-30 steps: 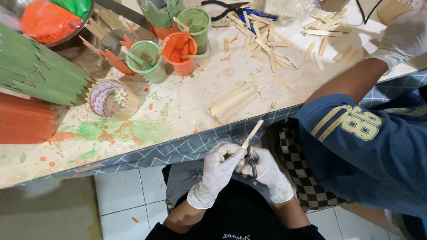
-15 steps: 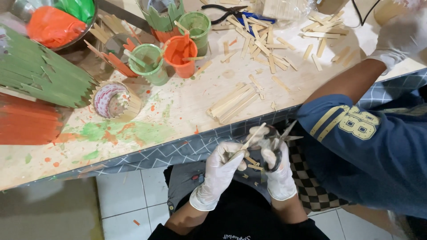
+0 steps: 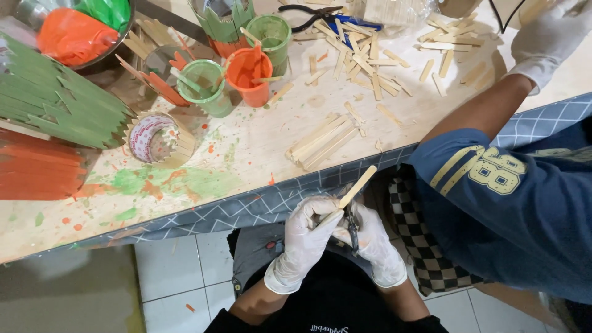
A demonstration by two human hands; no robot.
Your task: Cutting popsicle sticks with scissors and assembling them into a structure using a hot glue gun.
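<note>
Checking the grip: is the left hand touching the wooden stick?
Touching. The head view shows the gloved left hand pinching the wooden stick at its lower end.

Left hand (image 3: 306, 237) and right hand (image 3: 372, 240): thin white rubbery gloves, matt, wrinkled at the wrists. Stick (image 3: 351, 191) held in the left hand — pale bare wood, smooth, unpainted. Small tool (image 3: 352, 229) in the right hand: dark metal, dull sheen. Table top (image 3: 246, 154) — light wood, matt, smeared with dried green and orange paint. Loose sticks (image 3: 320, 140): same raw wood. Orange cup (image 3: 248, 75) and green cup (image 3: 203, 86): plastic, paint-coated. Neighbouring person's sleeve (image 3: 493, 185): blue knit cloth, matt. Floor tiles (image 3: 179, 271): white, slightly glossy.
</note>
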